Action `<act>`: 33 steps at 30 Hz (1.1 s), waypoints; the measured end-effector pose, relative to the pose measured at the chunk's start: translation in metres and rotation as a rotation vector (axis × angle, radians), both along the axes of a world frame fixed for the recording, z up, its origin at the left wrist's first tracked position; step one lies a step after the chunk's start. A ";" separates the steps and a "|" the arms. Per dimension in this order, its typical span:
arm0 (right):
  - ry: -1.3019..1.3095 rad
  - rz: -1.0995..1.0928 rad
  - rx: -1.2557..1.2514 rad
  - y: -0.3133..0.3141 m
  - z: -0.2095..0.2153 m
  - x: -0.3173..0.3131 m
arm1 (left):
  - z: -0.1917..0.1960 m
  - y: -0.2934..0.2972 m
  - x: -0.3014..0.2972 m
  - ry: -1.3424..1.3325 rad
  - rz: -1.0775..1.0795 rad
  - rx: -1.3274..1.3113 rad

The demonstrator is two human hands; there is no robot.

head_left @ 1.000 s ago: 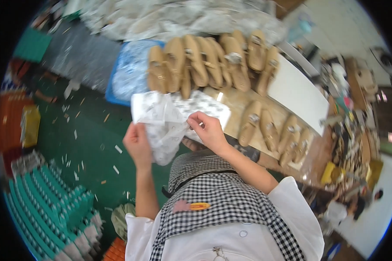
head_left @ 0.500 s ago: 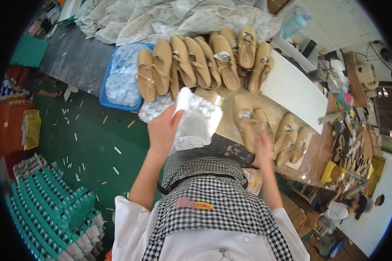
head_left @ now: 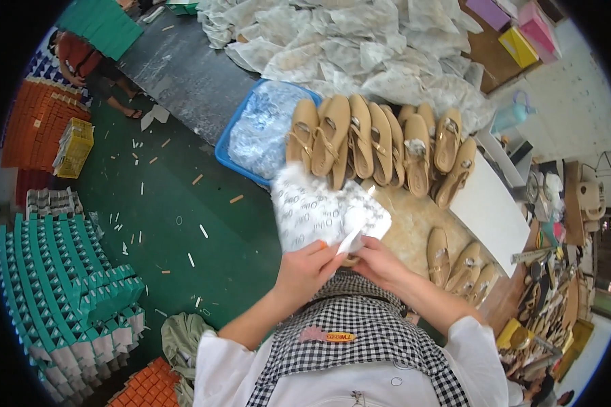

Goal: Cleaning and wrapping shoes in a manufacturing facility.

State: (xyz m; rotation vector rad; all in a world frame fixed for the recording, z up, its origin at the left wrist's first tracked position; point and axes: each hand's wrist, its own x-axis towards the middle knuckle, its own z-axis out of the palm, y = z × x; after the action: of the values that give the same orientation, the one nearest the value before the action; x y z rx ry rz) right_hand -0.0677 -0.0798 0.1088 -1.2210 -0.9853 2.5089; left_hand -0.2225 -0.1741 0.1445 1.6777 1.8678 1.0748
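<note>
Crumpled, printed white tissue paper (head_left: 319, 214)

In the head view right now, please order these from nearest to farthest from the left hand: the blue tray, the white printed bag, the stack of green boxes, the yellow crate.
From the left hand:
1. White printed bag, held in its fingers, just above.
2. Blue tray, farther up, on the table edge.
3. Stack of green boxes, on the floor to the left.
4. Yellow crate, far upper left.
</note>
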 end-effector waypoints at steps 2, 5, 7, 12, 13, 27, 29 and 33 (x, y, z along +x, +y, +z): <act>0.203 -0.092 -0.071 0.012 0.010 -0.064 | 0.008 -0.003 -0.023 -0.074 0.143 0.063; 0.316 -0.018 0.729 0.108 0.019 -0.170 | 0.018 0.010 -0.089 -0.129 0.509 0.158; 0.361 0.068 0.688 0.090 0.021 -0.183 | 0.029 0.009 -0.125 -0.410 0.766 0.237; 0.129 0.238 0.808 0.044 -0.009 -0.135 | -0.039 0.024 -0.095 -0.627 0.614 0.072; 0.065 0.200 0.827 0.050 -0.020 -0.116 | -0.047 0.026 -0.091 -0.678 0.592 0.063; -0.491 0.141 1.004 0.150 0.034 0.054 | -0.057 0.078 -0.077 0.155 0.282 -0.070; -0.397 0.350 1.007 0.117 0.056 0.066 | -0.056 0.079 -0.068 0.176 0.264 -0.123; -0.209 0.476 0.467 0.076 0.017 0.019 | -0.024 0.056 -0.010 0.004 0.051 0.026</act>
State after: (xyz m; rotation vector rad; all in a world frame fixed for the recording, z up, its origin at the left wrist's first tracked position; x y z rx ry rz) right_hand -0.0491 -0.0041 0.1260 -1.2157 -1.9817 2.2629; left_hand -0.2323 -0.1178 0.1202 1.6563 1.9162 1.1210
